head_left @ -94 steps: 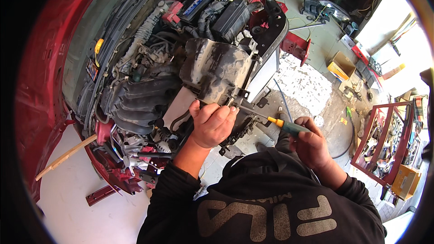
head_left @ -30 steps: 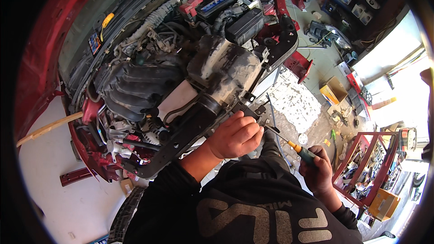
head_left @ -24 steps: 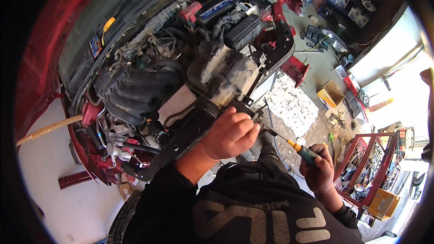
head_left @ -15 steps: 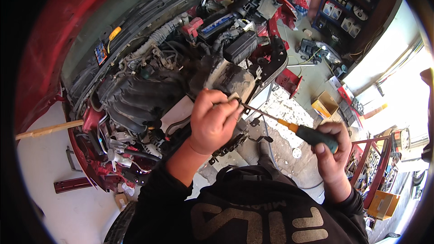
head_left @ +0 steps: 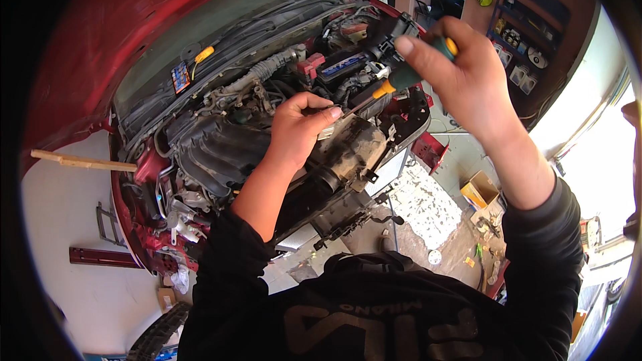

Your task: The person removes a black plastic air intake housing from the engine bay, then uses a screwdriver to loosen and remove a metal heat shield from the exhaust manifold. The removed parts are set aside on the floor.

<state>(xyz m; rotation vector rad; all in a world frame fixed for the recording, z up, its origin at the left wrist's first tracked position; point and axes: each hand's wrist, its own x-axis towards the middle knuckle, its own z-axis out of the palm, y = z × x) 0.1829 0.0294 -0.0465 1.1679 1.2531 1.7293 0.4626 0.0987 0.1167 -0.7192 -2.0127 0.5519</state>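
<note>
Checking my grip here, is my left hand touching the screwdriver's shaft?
Touching: the head view shows the left hand pinching the screwdriver shaft between its fingertips.

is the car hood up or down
Up. The red hood is raised, leaving the engine exposed; a wooden stick pokes out at its left side.

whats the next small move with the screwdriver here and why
Probably steady the tip before turning. The right hand grips the screwdriver handle raised high, while the left hand pinches the shaft near its tip against the grimy engine part; the tip itself is hidden.
</note>
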